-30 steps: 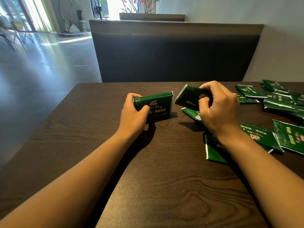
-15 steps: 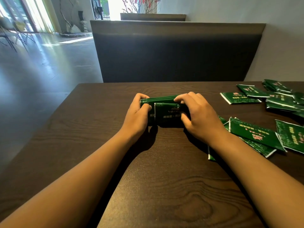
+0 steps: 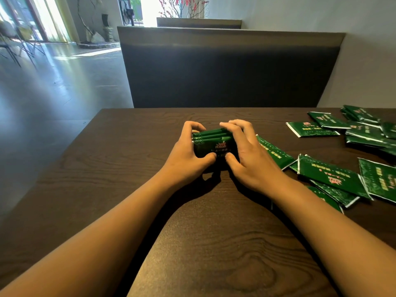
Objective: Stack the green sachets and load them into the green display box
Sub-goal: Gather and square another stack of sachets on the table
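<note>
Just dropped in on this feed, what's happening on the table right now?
A person is gathering green sachets into a stack. Both hands grip one upright stack of sachets standing on edge on the dark wooden table: the left hand holds its left end, and the right hand holds its right end with fingers over the top. Loose sachets lie scattered flat to the right, with more farther back. No display box is in view, so nothing is loaded yet.
</note>
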